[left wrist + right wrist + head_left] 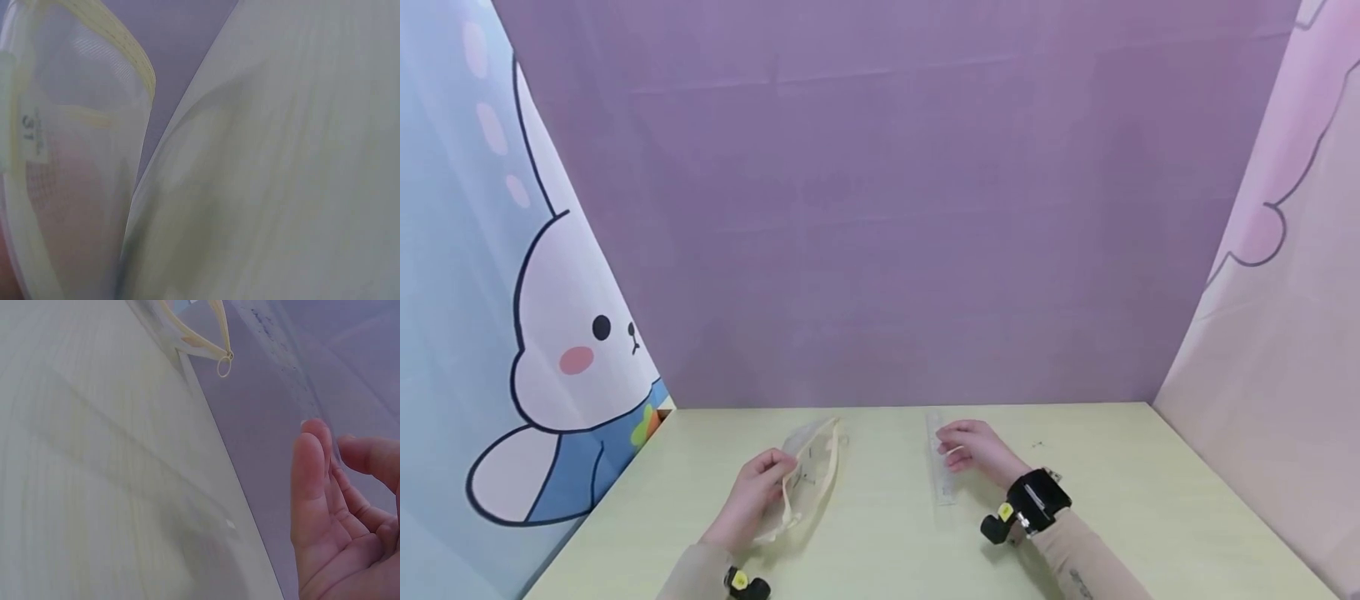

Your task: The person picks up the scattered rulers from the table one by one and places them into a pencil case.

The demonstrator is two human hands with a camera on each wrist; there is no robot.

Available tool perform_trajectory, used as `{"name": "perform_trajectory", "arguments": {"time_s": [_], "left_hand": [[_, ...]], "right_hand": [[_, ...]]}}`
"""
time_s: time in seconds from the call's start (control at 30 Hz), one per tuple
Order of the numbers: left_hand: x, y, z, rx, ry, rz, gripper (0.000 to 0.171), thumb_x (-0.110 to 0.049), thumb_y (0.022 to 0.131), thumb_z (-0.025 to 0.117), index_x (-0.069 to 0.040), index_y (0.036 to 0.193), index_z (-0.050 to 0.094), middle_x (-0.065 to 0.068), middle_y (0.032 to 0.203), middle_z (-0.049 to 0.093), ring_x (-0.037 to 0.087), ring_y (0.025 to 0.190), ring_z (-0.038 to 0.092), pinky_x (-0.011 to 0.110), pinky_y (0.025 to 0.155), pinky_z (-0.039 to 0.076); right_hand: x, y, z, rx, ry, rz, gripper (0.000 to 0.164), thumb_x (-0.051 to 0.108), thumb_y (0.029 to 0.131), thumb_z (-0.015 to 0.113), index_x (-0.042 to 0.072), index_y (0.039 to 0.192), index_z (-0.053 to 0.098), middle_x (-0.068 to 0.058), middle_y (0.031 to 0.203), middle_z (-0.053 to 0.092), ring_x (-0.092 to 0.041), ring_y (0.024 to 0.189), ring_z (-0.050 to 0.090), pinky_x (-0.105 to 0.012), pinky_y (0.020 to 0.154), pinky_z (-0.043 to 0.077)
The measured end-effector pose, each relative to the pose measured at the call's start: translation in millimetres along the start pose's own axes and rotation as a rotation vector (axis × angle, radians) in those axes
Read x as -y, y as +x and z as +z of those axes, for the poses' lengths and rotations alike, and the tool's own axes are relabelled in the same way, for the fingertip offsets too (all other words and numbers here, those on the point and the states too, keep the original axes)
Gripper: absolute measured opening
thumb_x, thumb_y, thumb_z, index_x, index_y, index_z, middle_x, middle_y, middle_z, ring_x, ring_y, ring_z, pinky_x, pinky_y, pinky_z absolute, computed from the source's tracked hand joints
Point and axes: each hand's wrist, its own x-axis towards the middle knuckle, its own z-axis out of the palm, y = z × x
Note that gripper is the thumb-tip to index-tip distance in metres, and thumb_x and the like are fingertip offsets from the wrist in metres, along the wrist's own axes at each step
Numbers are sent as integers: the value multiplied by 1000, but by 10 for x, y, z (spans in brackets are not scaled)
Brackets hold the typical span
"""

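In the head view, I see the left grip (pixel 756 492) closed on one side of a see-through pouch (pixel 812 482) with cream trim. The pouch spreads from those fingertips toward the right grip (pixel 981 452), its two trimmed edges parted. The right grip is nearly closed, thumb against fingers, pinching a clear ruler (pixel 943 487) that runs past the fingertips both away from me and toward me, over the table (pixel 887 550).

Through the left wrist view, the pouch wall fills the side by the grip, with a small printed label (pixel 34 134) showing; I can't make out the fingertips here. The sheet looks thin and limp, so I'd expect it light and floppy, best held by the firmer trim.

On the right wrist view, the ruler stretches out beyond the pinch, its shadow (pixel 125 440) on the table below. I judge it light, smooth, slightly springy and liable to swivel; a pinch across its flat faces near the middle should steady it.
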Motion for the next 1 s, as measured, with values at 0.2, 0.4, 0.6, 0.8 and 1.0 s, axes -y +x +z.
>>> {"name": "perform_trajectory", "arguments": {"time_s": [0.2, 0.4, 0.6, 0.8, 1.0], "left_hand": [[3, -2, 5, 1, 4, 7, 16, -15, 89, 66, -1, 91, 59, 8, 96, 56, 24, 90, 53, 30, 72, 50], [-9, -7, 8, -1, -15, 5, 16, -15, 88, 67, -1, 90, 59, 9, 97, 56, 24, 91, 52, 29, 70, 49], [-3, -9, 11, -1, -21, 5, 17, -14, 89, 67, 1, 92, 59, 9, 100, 56, 26, 94, 52, 31, 72, 49], [-10, -19, 14, 0, -19, 10, 15, -13, 89, 66, 0, 91, 59, 8, 97, 56, 26, 93, 52, 30, 71, 49], [0, -15, 5, -1, -23, 13, 15, -14, 89, 67, -1, 90, 60, 8, 95, 56, 25, 91, 53, 29, 70, 49]], "right_hand": [[12, 46, 90, 24, 19, -14, 39, 21, 94, 62, -11, 116, 56, -10, 87, 65, -16, 68, 63, -29, 65, 55], [23, 101, 186, 46, 41, -18, 38, 21, 93, 63, -11, 115, 57, -10, 86, 64, -16, 67, 63, -28, 64, 55], [49, 151, 299, 67, 64, -13, 40, 19, 93, 62, -14, 116, 55, -8, 83, 63, -14, 65, 63, -28, 62, 55], [91, 177, 402, 76, 71, -9, 36, 17, 93, 62, -12, 114, 57, -8, 83, 62, -14, 65, 63, -28, 62, 55], [130, 200, 501, 97, 63, -12, 37, 17, 93, 62, -12, 115, 57, -8, 83, 62, -14, 65, 62, -28, 62, 55]]}}
